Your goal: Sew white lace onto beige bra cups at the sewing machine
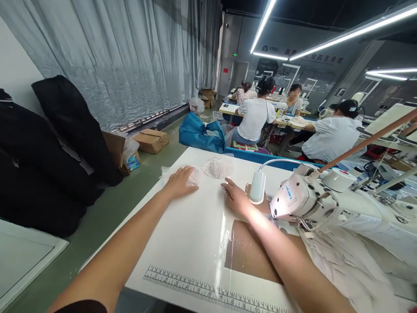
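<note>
My left hand (180,182) lies palm down with its fingers stretched over a white lace piece (194,177) at the far left of the sewing table (185,230). A second rounded white lace piece (214,168) lies flat to its right, near the far edge, and neither hand covers it. My right hand (235,196) rests on the table just nearer than that piece, its fingers partly curled. A small dark thing shows at its fingertips, too small to name. Right of this hand are a white lamp (257,187) and the white sewing machine head (293,198).
Printed ruler marks (208,287) run along the table's near edge. Pale fabric (345,261) hangs beneath the machine arm. Beyond the table stand a blue bag (198,132) and cardboard boxes (151,140). Several people sit at other tables. Dark clothing (48,152) is at the left.
</note>
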`<state>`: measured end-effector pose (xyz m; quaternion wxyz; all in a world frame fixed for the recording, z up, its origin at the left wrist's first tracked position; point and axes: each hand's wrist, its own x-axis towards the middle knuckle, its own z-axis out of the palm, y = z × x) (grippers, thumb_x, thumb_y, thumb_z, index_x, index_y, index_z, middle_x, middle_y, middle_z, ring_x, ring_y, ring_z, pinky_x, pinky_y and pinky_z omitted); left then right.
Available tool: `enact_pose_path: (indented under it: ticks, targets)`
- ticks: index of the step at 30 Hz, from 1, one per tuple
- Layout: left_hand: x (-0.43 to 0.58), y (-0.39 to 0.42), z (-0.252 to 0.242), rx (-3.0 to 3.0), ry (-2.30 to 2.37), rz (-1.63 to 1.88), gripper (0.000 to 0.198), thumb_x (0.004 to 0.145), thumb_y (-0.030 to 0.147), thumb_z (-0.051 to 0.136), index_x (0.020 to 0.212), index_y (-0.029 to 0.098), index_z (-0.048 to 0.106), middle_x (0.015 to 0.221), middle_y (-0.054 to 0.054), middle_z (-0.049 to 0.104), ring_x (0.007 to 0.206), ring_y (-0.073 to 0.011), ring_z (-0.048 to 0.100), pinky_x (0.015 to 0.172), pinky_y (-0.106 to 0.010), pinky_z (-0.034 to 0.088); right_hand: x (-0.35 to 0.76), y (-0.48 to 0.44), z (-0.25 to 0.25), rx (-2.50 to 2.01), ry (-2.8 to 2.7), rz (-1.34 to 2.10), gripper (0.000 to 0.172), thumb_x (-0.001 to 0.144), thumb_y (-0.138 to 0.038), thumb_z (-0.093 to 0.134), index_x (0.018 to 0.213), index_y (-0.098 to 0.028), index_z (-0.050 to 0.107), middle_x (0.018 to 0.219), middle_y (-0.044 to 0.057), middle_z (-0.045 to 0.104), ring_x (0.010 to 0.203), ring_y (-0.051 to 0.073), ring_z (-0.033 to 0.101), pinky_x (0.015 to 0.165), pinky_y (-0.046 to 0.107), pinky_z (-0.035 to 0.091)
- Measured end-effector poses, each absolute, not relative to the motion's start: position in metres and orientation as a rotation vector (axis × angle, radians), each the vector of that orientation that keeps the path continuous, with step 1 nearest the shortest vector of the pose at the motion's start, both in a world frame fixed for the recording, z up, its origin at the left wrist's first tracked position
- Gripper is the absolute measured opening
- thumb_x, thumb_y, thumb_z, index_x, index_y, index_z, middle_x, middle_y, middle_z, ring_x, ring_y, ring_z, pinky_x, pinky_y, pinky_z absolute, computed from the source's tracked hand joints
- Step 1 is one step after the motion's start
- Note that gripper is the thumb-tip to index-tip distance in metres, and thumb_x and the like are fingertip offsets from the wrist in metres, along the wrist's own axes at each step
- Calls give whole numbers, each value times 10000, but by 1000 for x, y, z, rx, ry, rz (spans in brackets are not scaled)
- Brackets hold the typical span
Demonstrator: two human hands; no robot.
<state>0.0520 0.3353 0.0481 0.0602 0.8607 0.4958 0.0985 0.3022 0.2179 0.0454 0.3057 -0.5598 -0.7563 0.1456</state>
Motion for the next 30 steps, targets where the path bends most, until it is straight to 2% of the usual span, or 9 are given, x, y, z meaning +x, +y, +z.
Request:
enact_pose_path:
  ticks: [3, 6, 10, 13, 17, 20, 22, 25, 30]
  targets:
    - [53, 326, 48, 2626, 1455, 220, 853, 761, 610, 542, 1442, 143, 329, 1544, -163, 278, 1412, -377, 249, 1107, -515, 282, 315, 158, 56, -1487, -2098, 438, 368, 842, -83, 462, 1155, -204, 613, 1303, 105, 579, 1181, 239, 552, 1009, 387, 429]
    - [69, 302, 59, 2745, 1345, 344, 823, 760, 623, 552, 1406, 137, 396, 1516, -162, 335, 1409, -363, 271, 1138, -497, 261, 334, 91, 73, -1436, -2287, 480, 378, 790, -30, 461, 1092, -202, 609, 1161, 86, 631, 1035, 207, 598, 891, 317, 477]
    - [119, 235, 77, 2762, 749, 327, 626, 848, 596, 530, 1363, 243, 479, 1449, -89, 462, 1301, -328, 462, 1066, -457, 407, 369, 9, 69, -1513, -2191, 445, 492, 758, -23, 451, 1200, -217, 543, 1163, 58, 648, 1037, 200, 597, 851, 307, 477]
    - [175, 170, 91, 2718, 192, 218, 492, 908, 438, 535, 1366, 265, 481, 1414, -83, 501, 1262, -280, 511, 1017, -386, 474, 396, -43, 45, -1618, -1960, 255, 563, 715, -35, 438, 1247, -205, 513, 1084, 73, 679, 928, 201, 628, 773, 313, 495]
    - [266, 109, 96, 2700, -188, 274, 457, 923, 332, 509, 1368, 234, 469, 1427, -109, 465, 1295, -278, 466, 1039, -413, 455, 422, -91, 23, -1663, -1567, 39, 443, 753, -56, 448, 1152, -205, 572, 831, 44, 674, 696, 165, 611, 619, 260, 484]
    - [336, 92, 88, 2677, -246, 427, 510, 898, 334, 538, 1365, 151, 448, 1477, -173, 379, 1381, -313, 336, 1118, -476, 353, 435, -112, 20, -1680, -1340, -37, 311, 830, -84, 459, 1071, -220, 602, 761, 23, 652, 669, 158, 610, 603, 253, 481]
    - [379, 88, 81, 2680, -213, 483, 606, 824, 323, 608, 1362, 103, 440, 1487, -211, 344, 1392, -360, 290, 1142, -527, 286, 441, -119, 20, -1688, -1254, -33, 281, 842, -102, 475, 1049, -234, 611, 777, 23, 655, 675, 159, 617, 605, 257, 494]
    - [430, 85, 77, 2657, -79, 392, 739, 686, 248, 681, 1370, 114, 436, 1465, -200, 386, 1348, -390, 343, 1133, -551, 276, 447, -120, 17, -1672, -1242, -11, 344, 796, -76, 479, 1062, -244, 620, 886, 50, 670, 786, 179, 650, 672, 276, 535]
    - [459, 84, 79, 2434, 189, 349, 485, 688, 189, 625, 1172, 155, 617, 1260, -124, 606, 1201, -365, 517, 1055, -506, 390, 456, -106, 11, -1796, -1388, -1, 519, 704, -36, 481, 1171, -223, 608, 1353, 124, 555, 1029, 233, 657, 766, 315, 567]
